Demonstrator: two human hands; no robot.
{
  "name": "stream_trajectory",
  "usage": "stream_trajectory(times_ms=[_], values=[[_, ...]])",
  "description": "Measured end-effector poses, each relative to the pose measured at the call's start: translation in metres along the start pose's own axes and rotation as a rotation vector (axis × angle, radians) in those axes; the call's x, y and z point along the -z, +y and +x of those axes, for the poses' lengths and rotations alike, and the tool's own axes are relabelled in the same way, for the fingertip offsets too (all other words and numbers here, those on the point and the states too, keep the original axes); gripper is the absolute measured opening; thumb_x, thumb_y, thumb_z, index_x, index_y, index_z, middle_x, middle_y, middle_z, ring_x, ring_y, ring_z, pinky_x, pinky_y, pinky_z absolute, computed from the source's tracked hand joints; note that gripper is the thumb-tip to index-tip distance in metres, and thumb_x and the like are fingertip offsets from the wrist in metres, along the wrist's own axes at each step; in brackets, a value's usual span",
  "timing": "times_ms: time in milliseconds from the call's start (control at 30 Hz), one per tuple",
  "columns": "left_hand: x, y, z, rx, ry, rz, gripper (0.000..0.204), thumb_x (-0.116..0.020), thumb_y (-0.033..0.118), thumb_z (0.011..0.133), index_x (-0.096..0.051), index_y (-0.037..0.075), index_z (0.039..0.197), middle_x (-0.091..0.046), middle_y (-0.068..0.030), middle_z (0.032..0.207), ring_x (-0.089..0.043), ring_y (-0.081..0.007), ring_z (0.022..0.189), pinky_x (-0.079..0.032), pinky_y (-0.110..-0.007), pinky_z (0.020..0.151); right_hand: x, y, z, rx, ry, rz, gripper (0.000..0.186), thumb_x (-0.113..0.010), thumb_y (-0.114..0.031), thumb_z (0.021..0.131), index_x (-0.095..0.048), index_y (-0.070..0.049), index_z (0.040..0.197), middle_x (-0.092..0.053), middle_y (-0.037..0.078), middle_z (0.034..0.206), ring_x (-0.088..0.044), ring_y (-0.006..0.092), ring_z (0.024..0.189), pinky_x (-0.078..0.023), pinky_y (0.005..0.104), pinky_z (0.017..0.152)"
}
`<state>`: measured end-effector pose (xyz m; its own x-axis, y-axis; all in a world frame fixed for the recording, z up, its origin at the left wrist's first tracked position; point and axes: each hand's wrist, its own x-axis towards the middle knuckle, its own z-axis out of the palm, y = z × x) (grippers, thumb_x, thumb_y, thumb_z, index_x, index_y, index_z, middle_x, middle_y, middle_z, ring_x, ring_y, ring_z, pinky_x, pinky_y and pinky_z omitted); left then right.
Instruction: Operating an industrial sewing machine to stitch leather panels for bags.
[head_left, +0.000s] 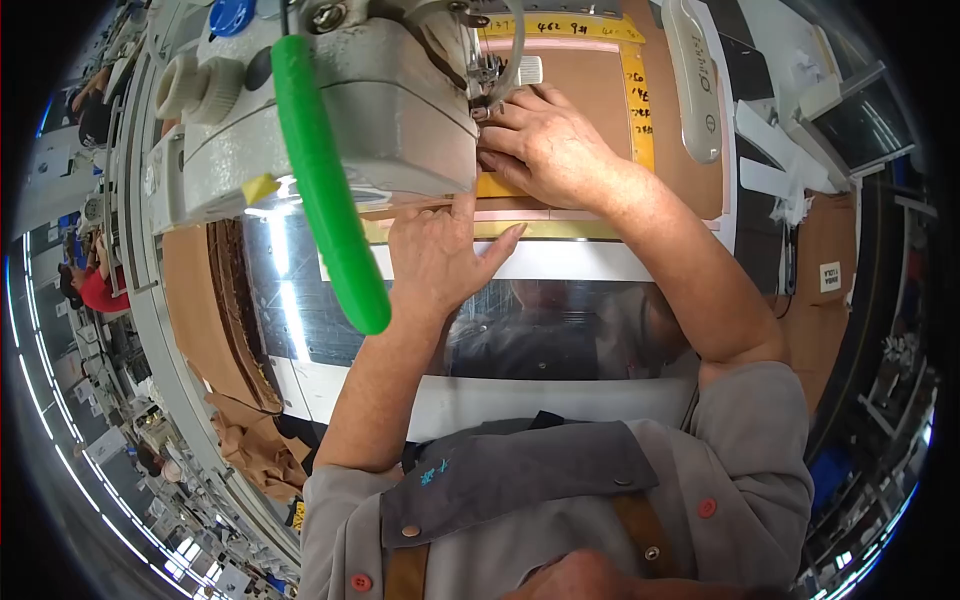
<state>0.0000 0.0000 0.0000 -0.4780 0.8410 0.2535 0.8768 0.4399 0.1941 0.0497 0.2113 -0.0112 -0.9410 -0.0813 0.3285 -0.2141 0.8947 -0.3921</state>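
Note:
A light grey sewing machine head point(330, 120) fills the upper left and hides part of the work. Beneath its needle area point(483, 80) lies a flat brown panel point(575, 80), framed by yellow tape strips point(641, 110) with handwriting. My right hand point(550, 145) rests on the panel close beside the needle, its fingers spread and pressing down, some tips out of sight. Nearer to me, my left hand point(435, 245) lies flat at the frame's front edge. Its thumb points right; the machine head covers some fingertips. Neither hand grips anything that I can see.
A long green handle-shaped piece point(325, 190) hangs over the machine's front. At the right lies a long white device point(693, 80) with buttons. Brown sheets point(205, 310) are stacked at the left of the shiny metal table plate point(560, 330). People work farther left.

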Motion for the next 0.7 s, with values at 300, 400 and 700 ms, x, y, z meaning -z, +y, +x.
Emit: stream_trajectory(times_ms=[300, 400, 700], values=[[-0.004, 0.0, 0.0, 0.027, -0.032, 0.031, 0.078, -0.076, 0.053, 0.082, -0.056, 0.005, 0.14, -0.067, -0.0102, 0.063, -0.067, -0.0273, 0.054, -0.051, -0.038, 0.057, -0.011, 0.007, 0.007, -0.03, 0.141, -0.142, 0.039, -0.068, -0.032, 0.094, -0.067, -0.011, 0.127, -0.069, 0.009, 0.125, -0.06, 0.0287, 0.121, -0.039, 0.0484, 0.112], [-0.005, 0.001, -0.002, 0.033, -0.035, 0.016, 0.076, -0.077, 0.051, 0.082, -0.057, 0.005, 0.14, -0.068, -0.0105, 0.065, -0.067, -0.0272, 0.054, -0.051, -0.038, 0.057, -0.012, 0.011, 0.013, -0.075, 0.113, -0.15, 0.039, -0.067, -0.032, 0.095, -0.068, -0.011, 0.127, -0.072, 0.008, 0.115, -0.061, 0.0285, 0.118, -0.039, 0.0476, 0.11], [0.004, 0.023, 0.014, 0.071, -0.124, 0.054, 0.078, -0.074, 0.055, 0.085, -0.057, -0.002, 0.136, -0.072, -0.0126, 0.071, -0.071, -0.0268, 0.058, -0.055, -0.036, 0.067, -0.018, 0.021, 0.013, -0.039, 0.228, -0.175, 0.041, -0.064, -0.037, 0.096, -0.068, -0.014, 0.13, -0.071, 0.007, 0.119, -0.053, 0.0276, 0.131, -0.034, 0.0467, 0.116]])
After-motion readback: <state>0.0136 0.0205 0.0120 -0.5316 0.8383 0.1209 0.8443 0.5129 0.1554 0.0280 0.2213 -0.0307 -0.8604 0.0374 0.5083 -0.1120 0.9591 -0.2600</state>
